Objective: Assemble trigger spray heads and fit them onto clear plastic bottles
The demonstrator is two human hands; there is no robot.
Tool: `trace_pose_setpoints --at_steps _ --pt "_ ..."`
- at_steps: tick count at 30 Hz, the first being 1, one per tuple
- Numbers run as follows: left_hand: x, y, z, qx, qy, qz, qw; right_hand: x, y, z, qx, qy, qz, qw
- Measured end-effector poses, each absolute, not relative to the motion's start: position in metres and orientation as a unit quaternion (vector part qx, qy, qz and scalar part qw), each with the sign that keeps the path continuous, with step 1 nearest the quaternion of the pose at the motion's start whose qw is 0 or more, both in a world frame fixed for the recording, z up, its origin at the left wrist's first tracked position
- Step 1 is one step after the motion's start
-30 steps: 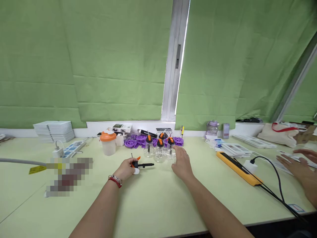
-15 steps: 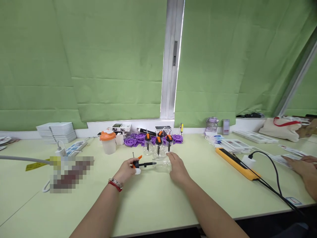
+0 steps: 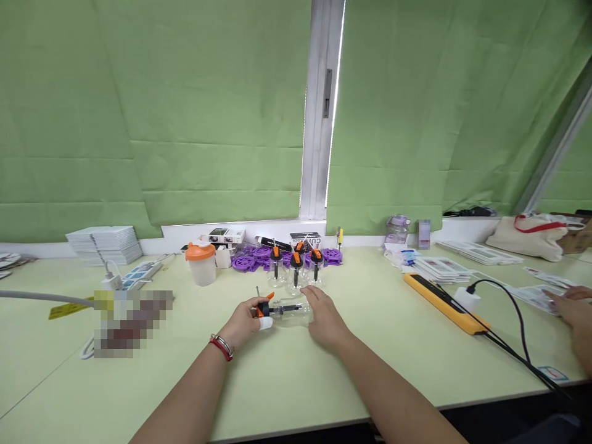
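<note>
My left hand (image 3: 242,325) pinches a black-and-orange bottle cap (image 3: 263,308), which has a thin spout and a white wrap or cover on a fingertip beside it. From the cap a black tube (image 3: 291,308) runs sideways into a clear bottle (image 3: 296,320) lying on its side. My right hand (image 3: 326,317) is wrapped round the base end of this bottle. Just behind, several similar clear bottles (image 3: 296,282) stand upright with black-and-orange caps on them.
Purple plastic parts (image 3: 247,263) and small boxes (image 3: 226,236) lie at the back. An orange-lidded cup (image 3: 201,271) stands left. An orange power strip (image 3: 441,304) with cables is on the right, near another person's hand (image 3: 573,308). White booklets (image 3: 105,245) are stacked far left.
My left hand has moved right and the cap's tube is now inside the bottle's neck. The right hand and bottle have shifted slightly left.
</note>
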State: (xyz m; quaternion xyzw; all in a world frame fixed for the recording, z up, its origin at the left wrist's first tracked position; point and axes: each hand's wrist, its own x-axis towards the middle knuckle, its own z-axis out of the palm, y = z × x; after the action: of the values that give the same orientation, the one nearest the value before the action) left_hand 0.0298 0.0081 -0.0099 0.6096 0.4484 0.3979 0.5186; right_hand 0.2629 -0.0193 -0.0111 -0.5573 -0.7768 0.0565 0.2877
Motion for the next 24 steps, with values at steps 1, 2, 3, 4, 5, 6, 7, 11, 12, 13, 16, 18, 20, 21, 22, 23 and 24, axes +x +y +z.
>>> trace_pose_setpoints --at_steps 1,2,3,4,5,6,7,11,12,13,16,18,20,21,22,23,24 --pt "0.03 0.0081 -0.0101 0.608 0.447 0.4 0.521 0.2623 -0.0199 -0.0107 -0.556 -0.779 0.056 0.287" --pt "0.0302 0.0081 -0.0102 0.606 0.444 0.402 0.523 0.2616 -0.0204 -0.0103 -0.555 -0.78 0.055 0.286" --pt "0.0304 0.0081 -0.0102 0.605 0.441 0.404 0.525 0.2609 -0.021 -0.01 -0.554 -0.78 0.053 0.286" --pt "0.0308 0.008 -0.0101 0.605 0.436 0.406 0.528 0.2602 -0.0215 -0.0097 -0.552 -0.781 0.052 0.288" --pt "0.0312 0.0078 -0.0099 0.606 0.432 0.406 0.531 0.2595 -0.0219 -0.0096 -0.551 -0.781 0.05 0.29" --pt "0.0317 0.0075 -0.0098 0.608 0.427 0.405 0.532 0.2589 -0.022 -0.0097 -0.548 -0.783 0.049 0.291" --pt "0.0321 0.0071 -0.0097 0.611 0.423 0.404 0.533 0.2584 -0.022 -0.01 -0.545 -0.784 0.048 0.293" --pt "0.0332 0.0061 -0.0099 0.621 0.421 0.399 0.528 0.258 -0.0197 -0.0131 -0.537 -0.788 0.048 0.299" --pt "0.0333 0.0061 -0.01 0.621 0.422 0.399 0.527 0.2581 -0.0189 -0.0142 -0.534 -0.788 0.048 0.301" --pt "0.0334 0.0062 -0.0101 0.621 0.424 0.398 0.526 0.2583 -0.0181 -0.0152 -0.531 -0.789 0.047 0.304" --pt "0.0333 0.0061 -0.0095 0.625 0.425 0.398 0.52 0.259 -0.0164 -0.0174 -0.52 -0.795 0.044 0.309" --pt "0.033 0.0054 -0.0083 0.628 0.425 0.398 0.517 0.2598 -0.0158 -0.0178 -0.512 -0.798 0.049 0.315" --pt "0.0323 0.0046 -0.0069 0.627 0.427 0.398 0.515 0.2615 -0.0157 -0.0174 -0.502 -0.798 0.07 0.327" --pt "0.0317 0.0043 -0.0063 0.627 0.428 0.397 0.515 0.2626 -0.0159 -0.0169 -0.497 -0.795 0.088 0.336" --pt "0.0311 0.0042 -0.0059 0.628 0.429 0.396 0.514 0.264 -0.0162 -0.0163 -0.492 -0.792 0.11 0.345" --pt "0.0303 0.0042 -0.0056 0.63 0.43 0.394 0.513 0.2655 -0.0168 -0.0155 -0.487 -0.787 0.132 0.354" --pt "0.0296 0.0044 -0.0055 0.633 0.429 0.391 0.512 0.2671 -0.0174 -0.0146 -0.483 -0.782 0.154 0.363"
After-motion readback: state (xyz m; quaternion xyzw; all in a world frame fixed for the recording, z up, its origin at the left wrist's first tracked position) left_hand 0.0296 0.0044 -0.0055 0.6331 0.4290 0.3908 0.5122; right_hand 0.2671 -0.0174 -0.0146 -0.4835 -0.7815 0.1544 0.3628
